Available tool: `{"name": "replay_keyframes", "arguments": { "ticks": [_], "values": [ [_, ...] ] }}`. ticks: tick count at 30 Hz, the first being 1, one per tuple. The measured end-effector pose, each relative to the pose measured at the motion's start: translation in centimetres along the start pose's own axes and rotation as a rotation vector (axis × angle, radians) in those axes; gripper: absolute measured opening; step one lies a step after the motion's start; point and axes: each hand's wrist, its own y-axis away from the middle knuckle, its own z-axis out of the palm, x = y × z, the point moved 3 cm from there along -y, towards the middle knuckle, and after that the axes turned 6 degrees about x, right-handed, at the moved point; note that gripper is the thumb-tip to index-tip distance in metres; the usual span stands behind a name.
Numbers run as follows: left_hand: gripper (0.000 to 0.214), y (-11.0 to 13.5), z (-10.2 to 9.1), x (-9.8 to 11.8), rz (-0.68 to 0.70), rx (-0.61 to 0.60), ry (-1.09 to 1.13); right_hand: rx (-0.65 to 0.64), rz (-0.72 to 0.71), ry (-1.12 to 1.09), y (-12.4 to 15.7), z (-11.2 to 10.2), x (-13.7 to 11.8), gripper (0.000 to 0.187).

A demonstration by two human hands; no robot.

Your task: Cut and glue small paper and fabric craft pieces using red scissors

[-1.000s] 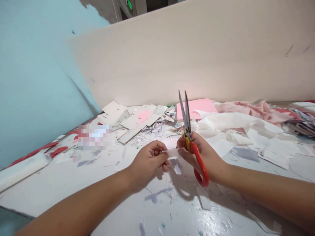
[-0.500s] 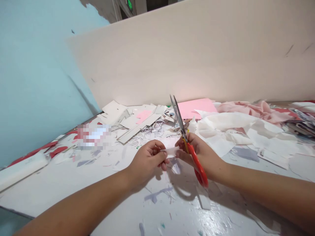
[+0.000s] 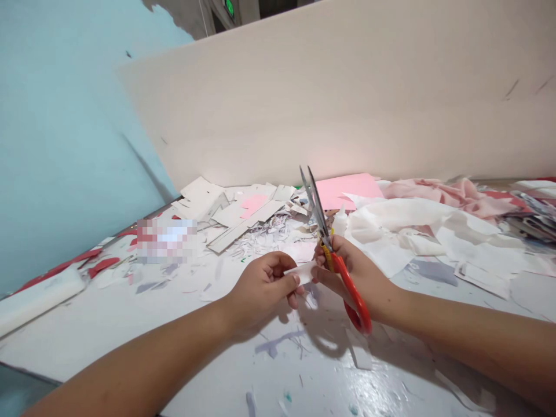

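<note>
My left hand (image 3: 263,289) pinches a narrow white paper strip (image 3: 302,273) between thumb and fingers. My right hand (image 3: 354,278) grips a pair of scissors (image 3: 334,255) with red handles and slightly parted steel blades pointing up and away. The blades are beside the strip's right end, above my right fingers. The strip's far end is hidden behind those fingers, so I cannot tell whether the scissors touch it.
Cut paper scraps (image 3: 260,234) and a pink card (image 3: 347,188) lie beyond my hands. White sheets (image 3: 391,223) and pink fabric (image 3: 443,194) lie to the right. A small white bottle (image 3: 340,222) stands near the blades. A beige board (image 3: 304,98) rises behind the littered white table (image 3: 260,370).
The scissors have swung left, from nearly upright to leaning, and their blades now stand slightly more apart. My left hand has shifted slightly right with the strip.
</note>
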Motion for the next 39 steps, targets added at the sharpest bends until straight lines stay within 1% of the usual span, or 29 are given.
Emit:
{"name": "replay_keyframes", "arguments": {
  "ticks": [4, 9, 11, 15, 19, 22, 25, 28, 30, 34, 36, 39],
  "values": [
    [0.014, 0.03, -0.02, -0.11, 0.024, 0.026, 0.007, 0.032, -0.004, 0.013, 0.08, -0.11, -0.08, 0.022],
    [0.008, -0.03, 0.07, -0.03, 0.068, 0.026, -0.001, 0.078, -0.007, -0.046, 0.17, -0.1, -0.07, 0.023],
    [0.006, -0.1, 0.04, 0.03, 0.075, 0.028, -0.006, 0.078, -0.004, -0.057, 0.18, -0.08, 0.01, 0.023],
    [0.008, -0.17, 0.06, -0.08, 0.022, 0.027, 0.015, 0.051, 0.035, 0.006, 0.19, -0.05, 0.19, 0.025],
    [0.009, -0.18, 0.05, -0.28, -0.031, 0.012, 0.032, 0.017, 0.036, 0.023, 0.17, 0.01, 0.12, 0.023],
    [0.012, -0.29, -0.22, -0.38, -0.059, -0.019, 0.056, 0.039, 0.048, 0.003, 0.08, -0.06, 0.12, 0.023],
    [0.012, -0.47, -0.53, -0.24, -0.053, -0.054, 0.049, 0.069, 0.078, -0.022, 0.03, -0.15, 0.12, 0.024],
    [0.011, -0.54, -0.5, 0.07, -0.031, -0.062, -0.011, 0.068, 0.106, -0.068, 0.07, -0.11, 0.12, 0.026],
    [0.013, -0.52, -0.31, 0.31, -0.006, -0.051, -0.062, 0.056, 0.113, -0.082, 0.09, -0.02, 0.14, 0.026],
    [0.021, -0.56, -0.15, 0.57, 0.047, 0.022, -0.094, 0.044, 0.128, -0.101, 0.03, 0.16, 0.33, 0.027],
    [0.021, -0.64, -0.21, 0.46, 0.026, 0.035, -0.069, 0.055, 0.134, -0.086, -0.04, 0.14, 0.42, 0.026],
    [0.022, -0.76, -0.34, 0.28, -0.015, 0.021, -0.031, 0.051, 0.12, -0.06, -0.2, 0.06, 0.4, 0.024]
  ]
}}
